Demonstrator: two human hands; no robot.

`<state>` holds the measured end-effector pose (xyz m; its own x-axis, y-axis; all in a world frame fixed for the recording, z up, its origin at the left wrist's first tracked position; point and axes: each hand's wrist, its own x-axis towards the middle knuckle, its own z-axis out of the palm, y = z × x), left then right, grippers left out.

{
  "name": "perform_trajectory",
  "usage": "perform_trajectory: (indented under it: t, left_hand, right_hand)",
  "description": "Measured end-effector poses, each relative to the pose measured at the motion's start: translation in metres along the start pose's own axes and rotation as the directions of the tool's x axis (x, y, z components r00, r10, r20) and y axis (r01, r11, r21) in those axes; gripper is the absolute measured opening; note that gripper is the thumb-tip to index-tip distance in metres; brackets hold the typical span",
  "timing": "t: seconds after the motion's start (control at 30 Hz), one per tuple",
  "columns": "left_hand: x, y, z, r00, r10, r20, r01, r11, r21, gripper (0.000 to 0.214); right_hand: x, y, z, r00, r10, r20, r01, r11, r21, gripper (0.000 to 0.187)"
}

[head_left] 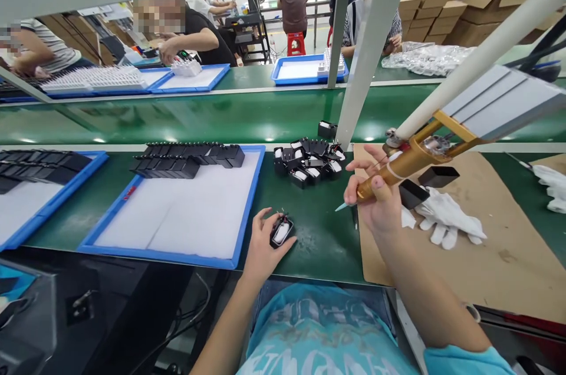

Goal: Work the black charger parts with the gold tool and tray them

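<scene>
My left hand [264, 240] rests on the green bench and pinches a small black part with a white face [282, 232] against the surface. My right hand [375, 193] is closed round a gold glue dispenser [400, 167] that hangs from a white tube, its pale tip [341, 206] pointing left, a short way above and right of the part. A heap of the same black parts [308, 161] lies just beyond. A blue tray with white foam [186, 210] sits to the left, with two rows of black parts [190, 158] at its far edge.
A brown cardboard sheet [499, 245] on the right carries white gloves [446, 219] and two black parts [437, 176]. A second blue tray [57, 198] lies far left. A white post [367, 51] rises behind the heap. Other people work across the green conveyor [221, 118].
</scene>
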<state>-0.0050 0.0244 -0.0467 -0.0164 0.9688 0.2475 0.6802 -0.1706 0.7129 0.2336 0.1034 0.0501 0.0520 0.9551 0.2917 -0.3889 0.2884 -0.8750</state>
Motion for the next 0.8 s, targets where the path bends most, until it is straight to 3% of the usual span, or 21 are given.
perform_trajectory:
  t: [0.2, 0.33, 0.53, 0.8]
  left_hand:
    - [-0.009, 0.004, 0.009, 0.998, -0.054, -0.02, 0.054, 0.998, -0.013, 0.031]
    - [-0.006, 0.02, 0.005, 0.997, 0.037, -0.073, -0.038, 0.999, -0.012, 0.033]
    - [0.001, 0.038, -0.008, 0.994, 0.068, -0.09, -0.075, 0.994, -0.074, 0.032]
    - [0.004, 0.041, -0.01, 0.998, 0.027, -0.063, -0.033, 0.995, -0.098, 0.032]
  right_hand:
    - [-0.019, 0.006, 0.053, 0.997, -0.069, 0.03, 0.061, 0.975, 0.214, 0.048]
    - [-0.025, 0.01, 0.076, 0.988, -0.13, 0.081, 0.094, 0.932, 0.351, 0.045]
    - [-0.025, 0.008, 0.082, 0.994, -0.112, 0.018, 0.098, 0.931, 0.352, 0.046]
    - [-0.025, 0.004, 0.082, 0.993, -0.114, -0.007, 0.11, 0.94, 0.322, 0.04]
